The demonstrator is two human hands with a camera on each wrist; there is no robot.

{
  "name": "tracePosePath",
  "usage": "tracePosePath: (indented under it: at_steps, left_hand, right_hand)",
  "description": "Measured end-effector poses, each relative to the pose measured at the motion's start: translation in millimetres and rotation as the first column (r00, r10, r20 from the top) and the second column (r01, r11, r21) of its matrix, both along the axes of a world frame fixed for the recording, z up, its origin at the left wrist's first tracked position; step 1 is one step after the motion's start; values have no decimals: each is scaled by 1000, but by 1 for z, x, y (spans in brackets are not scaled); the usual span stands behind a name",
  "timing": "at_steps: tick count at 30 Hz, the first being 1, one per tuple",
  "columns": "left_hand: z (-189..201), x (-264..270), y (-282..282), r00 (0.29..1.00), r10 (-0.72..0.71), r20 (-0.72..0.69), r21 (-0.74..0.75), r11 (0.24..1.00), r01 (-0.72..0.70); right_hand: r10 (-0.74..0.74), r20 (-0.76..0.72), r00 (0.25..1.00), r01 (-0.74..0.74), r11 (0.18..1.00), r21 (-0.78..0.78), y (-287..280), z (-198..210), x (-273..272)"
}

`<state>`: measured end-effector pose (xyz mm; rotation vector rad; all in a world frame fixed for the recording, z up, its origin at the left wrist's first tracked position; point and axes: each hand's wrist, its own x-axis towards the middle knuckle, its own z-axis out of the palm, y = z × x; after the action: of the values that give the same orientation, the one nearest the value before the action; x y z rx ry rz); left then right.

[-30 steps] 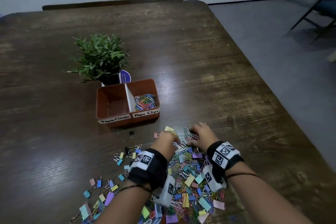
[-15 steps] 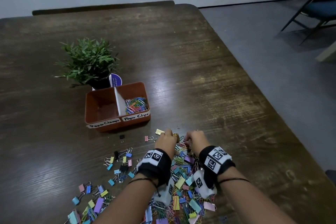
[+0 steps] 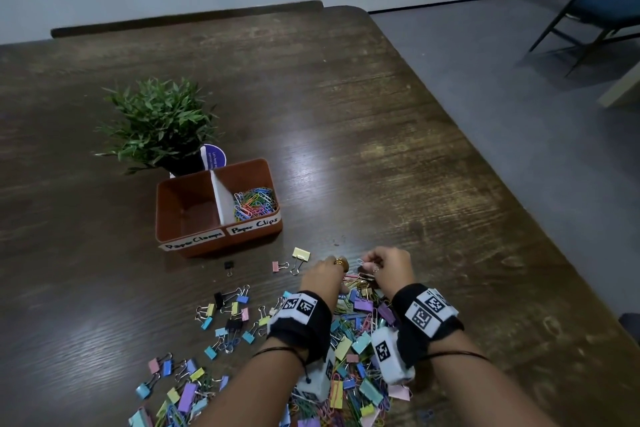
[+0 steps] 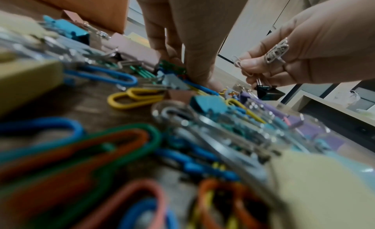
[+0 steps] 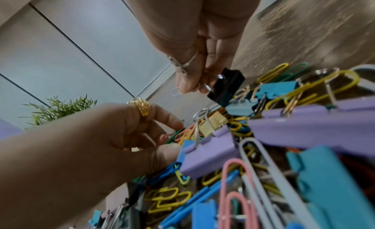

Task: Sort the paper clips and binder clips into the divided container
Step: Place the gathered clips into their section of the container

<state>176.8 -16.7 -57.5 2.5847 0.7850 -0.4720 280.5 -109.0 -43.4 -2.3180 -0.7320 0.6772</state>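
From the head view I see both hands at the far edge of the mixed pile of coloured clips (image 3: pixel 343 350), below the brown divided container (image 3: pixel 194 218). Only the wrist views show my right hand (image 4: pixel 316 56) pinching a small black binder clip (image 5: pixel 226 86) by its wire handle. My left hand (image 5: pixel 113 133) pinches paper clips in the pile.

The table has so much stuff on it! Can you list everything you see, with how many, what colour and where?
Dark wooden table: one, brown, under everything.
Orange-brown divided container: one; labelled Paper Clamps left, Paper Clips right; middle of the table.
Sorted coloured paper clips: many, mixed colours, in the right compartment; the left one looks empty.
Green potted plant: one, behind the container.
Mixed pile of pastel binder clips and paper clips: too many to count, near edge, under the hands.
Loose yellow binder clip: one, in front of the container.
Small black binder clip: one, hanging from the right hand.
Blue folding chair: one, far right on the floor.
Left hand: gold ring, fingers down in the pile.
Right hand: pinches the black clip's wire handle.
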Motion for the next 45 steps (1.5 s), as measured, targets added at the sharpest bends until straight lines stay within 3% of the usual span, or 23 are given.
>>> tracePosePath:
  at_steps: [4, 10, 14, 18, 21, 25, 29, 33, 36, 38, 41, 43, 45]
  left_hand:
    - [2, -1, 1, 999, 43, -9, -89, 995, -44]
    - [-6, -11, 7, 948, 308, 81, -322, 908, -267]
    - [23, -30, 10, 852, 455, 260, -433, 843, -318]
    - [42, -55, 31, 649, 639, 413, -511, 753, -416]
    - [58, -71, 49, 642, 627, 442, -492, 767, -411]
    - [65, -82, 57, 634, 646, 424, -505, 750, -427]
    - [52, -86, 52, 590, 746, 308, -614, 630, -476]
    - [34, -90, 48, 565, 805, 181, -741, 489, -460]
    - [32, -93, 48, 553, 827, 102, -828, 379, -413]
    - [34, -93, 46, 519, 853, 60, -889, 281, -360]
    - [37, -92, 44, 471, 882, -27, -955, 116, -272]
    - [40, -92, 43, 474, 877, -75, -974, 37, -222]
    - [41, -94, 43, 473, 874, -112, -981, -21, -194]
  right_hand:
    - [-2, 2, 1000, 2, 999, 34, -1, 3, -2]
    - [-3, -43, 999, 8, 992, 122, -1, 17, -7]
    - [17, -67, 998, -4, 983, 183, 5, 27, -9]
    - [74, -73, 995, -52, 963, 265, 27, 35, -16]
    - [145, -72, 987, -124, 963, 239, 49, 37, -22]
    - [207, -149, 967, -191, 975, 114, 62, 27, -25]
    - [271, -218, 937, -295, 952, -85, 56, 16, -27]
    - [181, -279, 943, -211, 974, -83, 44, 15, -24]
    - [154, -356, 922, -149, 988, 41, 39, 26, -20]
    - [150, -527, 837, -87, 986, 143, 39, 33, -25]
    - [186, -825, 533, 55, 966, 253, 40, 34, -45]
    - [208, -907, 365, 139, 952, 274, 42, 30, -55]
    - [210, -915, 346, 171, 944, 281, 44, 26, -59]
